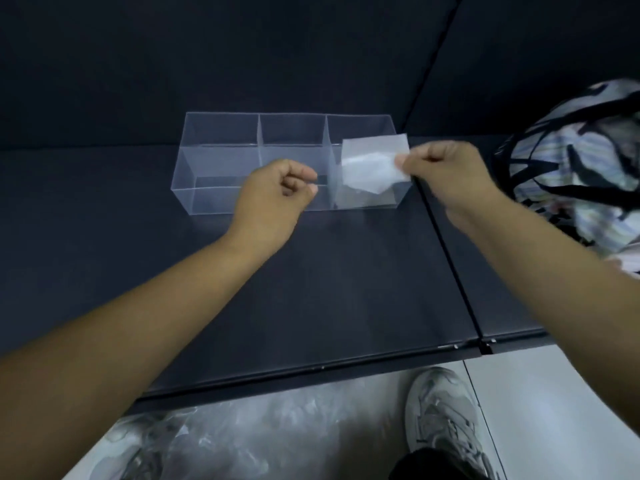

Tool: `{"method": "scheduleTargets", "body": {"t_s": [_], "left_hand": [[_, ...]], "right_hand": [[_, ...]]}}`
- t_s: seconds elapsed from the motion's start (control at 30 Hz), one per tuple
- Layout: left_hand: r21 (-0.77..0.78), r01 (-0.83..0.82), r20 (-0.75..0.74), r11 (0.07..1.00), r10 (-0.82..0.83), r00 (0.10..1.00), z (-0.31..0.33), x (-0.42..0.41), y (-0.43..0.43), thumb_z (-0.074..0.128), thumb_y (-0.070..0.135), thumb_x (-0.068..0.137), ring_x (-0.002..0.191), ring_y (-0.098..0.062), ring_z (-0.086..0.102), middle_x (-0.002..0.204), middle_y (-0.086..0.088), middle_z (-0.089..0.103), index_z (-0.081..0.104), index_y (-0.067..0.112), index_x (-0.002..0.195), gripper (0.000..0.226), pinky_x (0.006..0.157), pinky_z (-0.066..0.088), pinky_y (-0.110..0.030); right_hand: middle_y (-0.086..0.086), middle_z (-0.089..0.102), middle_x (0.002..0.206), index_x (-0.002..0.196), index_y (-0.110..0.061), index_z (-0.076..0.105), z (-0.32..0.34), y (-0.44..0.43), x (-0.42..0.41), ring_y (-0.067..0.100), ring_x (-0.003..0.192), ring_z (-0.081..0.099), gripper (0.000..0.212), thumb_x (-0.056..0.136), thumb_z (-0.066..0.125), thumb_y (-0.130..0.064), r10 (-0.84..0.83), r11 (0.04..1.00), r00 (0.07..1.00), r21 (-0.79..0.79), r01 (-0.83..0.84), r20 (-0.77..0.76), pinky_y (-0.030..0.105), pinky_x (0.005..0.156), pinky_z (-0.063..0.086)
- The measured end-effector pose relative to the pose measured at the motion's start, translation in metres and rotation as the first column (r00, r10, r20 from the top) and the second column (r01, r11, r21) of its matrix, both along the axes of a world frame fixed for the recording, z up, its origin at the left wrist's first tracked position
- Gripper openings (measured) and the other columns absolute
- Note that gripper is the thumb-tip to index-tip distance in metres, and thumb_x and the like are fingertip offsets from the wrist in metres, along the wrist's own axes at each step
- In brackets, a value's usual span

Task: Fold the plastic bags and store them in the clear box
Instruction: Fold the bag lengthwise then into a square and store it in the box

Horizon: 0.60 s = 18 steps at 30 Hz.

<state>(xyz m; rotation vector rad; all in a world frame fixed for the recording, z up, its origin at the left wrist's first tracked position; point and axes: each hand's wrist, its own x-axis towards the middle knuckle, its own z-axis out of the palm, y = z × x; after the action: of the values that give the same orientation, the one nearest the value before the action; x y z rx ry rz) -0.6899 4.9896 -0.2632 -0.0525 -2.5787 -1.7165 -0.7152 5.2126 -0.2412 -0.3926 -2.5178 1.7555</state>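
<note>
So, pinching the folded plastic bag [371, 162] with right hand [446, 173] at 1 o'clock over clear box [221, 164], with left hand [273, 199] curled empty.

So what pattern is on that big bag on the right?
The bag has pale stripes and black straps, seen in the head view.

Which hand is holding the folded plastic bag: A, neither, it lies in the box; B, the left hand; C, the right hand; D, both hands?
C: the right hand pinches the folded plastic bag by its right edge, while the left hand is curled, apart from it.
</note>
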Motion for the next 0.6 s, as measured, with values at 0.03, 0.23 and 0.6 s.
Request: {"method": "scheduleTargets", "body": {"t_s": [0.03, 0.23, 0.6], "left_hand": [[-0.163, 0.016, -0.091, 0.986, -0.031, 0.995, -0.002, -0.005, 0.002, 0.063, 0.015, 0.090, 0.086, -0.004, 0.057, 0.097, 0.004, 0.062, 0.065, 0.019, 0.101, 0.011, 0.086, 0.046, -0.018], [-0.778, 0.137, -0.053, 0.613, -0.282, 0.958, -0.039, 0.001, -0.003, 0.044, 0.047, 0.096, 0.148, -0.018, 0.002, 0.160, -0.001, 0.014, 0.014, 0.018, 0.153, 0.070, 0.118, -0.009, -0.038], [-0.818, 0.186, -0.013, 0.544, -0.342, 0.940, -0.044, 0.007, -0.022, 0.035, 0.052, 0.096, 0.146, -0.016, -0.016, 0.161, 0.001, -0.008, -0.004, 0.020, 0.153, 0.076, 0.117, -0.015, -0.039]], "right_hand": [[0.001, 0.070, 0.085, 0.087, -0.006, 0.069, -0.002, 0.003, -0.015, 0.009, 0.079, 0.064, 0.014, 0.082, 0.075, -0.017, -0.030, 0.998, 0.999, 0.053, 0.029, 0.032, 0.021, 0.075, 0.051], [0.007, 0.066, 0.108, 0.087, -0.013, 0.068, -0.033, -0.009, -0.050, 0.024, 0.103, 0.061, 0.016, 0.077, 0.074, -0.024, -0.059, 0.796, 0.987, 0.604, -0.044, 0.149, 0.037, 0.091, 0.050], [-0.003, 0.049, 0.137, 0.119, -0.034, 0.060, -0.039, -0.019, -0.030, 0.021, 0.131, 0.036, 0.042, 0.101, 0.025, -0.047, 0.487, 0.395, 0.818, 0.757, -0.520, 0.307, 0.034, 0.099, 0.017]]}}
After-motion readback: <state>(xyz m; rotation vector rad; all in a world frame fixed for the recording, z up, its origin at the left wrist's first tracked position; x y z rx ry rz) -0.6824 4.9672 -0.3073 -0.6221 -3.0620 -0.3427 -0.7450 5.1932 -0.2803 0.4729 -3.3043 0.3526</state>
